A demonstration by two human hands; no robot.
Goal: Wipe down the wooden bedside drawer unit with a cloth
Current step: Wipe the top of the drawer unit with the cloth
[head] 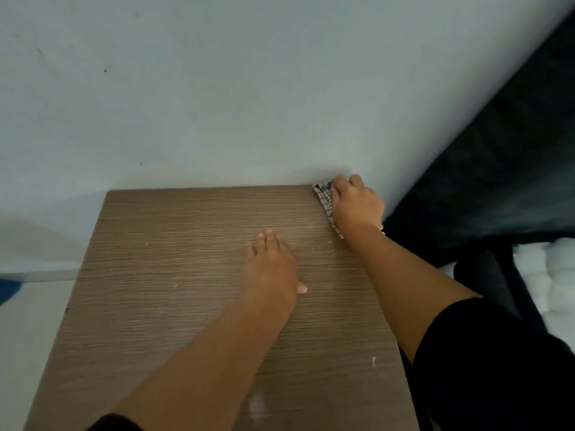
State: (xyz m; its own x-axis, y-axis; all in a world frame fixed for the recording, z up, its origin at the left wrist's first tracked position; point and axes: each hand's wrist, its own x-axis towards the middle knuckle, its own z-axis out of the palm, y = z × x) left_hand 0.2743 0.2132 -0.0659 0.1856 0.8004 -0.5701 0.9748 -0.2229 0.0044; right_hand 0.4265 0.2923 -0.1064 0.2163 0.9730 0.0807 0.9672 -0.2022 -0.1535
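I look down on the brown wood-grain top of the bedside drawer unit [174, 275]. My right hand [356, 203] is at the far right corner by the wall, its fingers curled round a white checked cloth [323, 197] that lies against the top's right edge. Most of the cloth is hidden under the hand. My left hand [272, 265] rests flat on the middle of the top with fingers straight and holds nothing. Small pale crumbs and smears dot the surface.
A pale wall [217, 104] stands directly behind the unit. A dark headboard or bed edge [497, 169] runs close along the right side, with white bedding [550, 275] below it. Light floor [28, 321] lies to the left.
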